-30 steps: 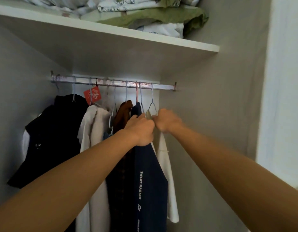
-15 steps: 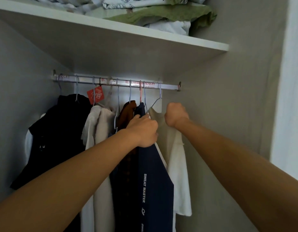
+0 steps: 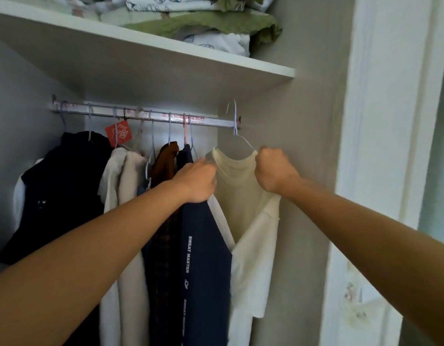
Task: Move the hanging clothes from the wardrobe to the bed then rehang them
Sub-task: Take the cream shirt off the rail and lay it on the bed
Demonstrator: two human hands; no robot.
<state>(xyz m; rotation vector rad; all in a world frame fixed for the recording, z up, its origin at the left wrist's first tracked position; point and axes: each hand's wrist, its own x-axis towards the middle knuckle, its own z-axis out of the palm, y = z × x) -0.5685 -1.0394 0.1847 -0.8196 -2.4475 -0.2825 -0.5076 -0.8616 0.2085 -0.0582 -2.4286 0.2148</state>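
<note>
A cream T-shirt (image 3: 243,196) on a white wire hanger (image 3: 237,136) is lifted off the wardrobe rail (image 3: 146,116); the hook stands above the rail's right end. My left hand (image 3: 197,182) grips the shirt's left shoulder and my right hand (image 3: 273,171) grips its right shoulder with the hanger wire. On the rail hang a navy garment printed SWEAT MASTER (image 3: 206,265), a brown garment (image 3: 167,158), a beige one (image 3: 126,176) and a black one (image 3: 63,186).
A white shelf (image 3: 166,53) with folded green and patterned bedding (image 3: 216,23) sits close above the rail. The grey wardrobe side wall (image 3: 310,136) stands right behind the shirt. A white door frame (image 3: 380,146) rises at the right. An orange tag (image 3: 118,133) dangles from the rail.
The cream shirt's hanger has come up off the rail and moved right. My hands have spread apart, turning the shirt's front toward me.
</note>
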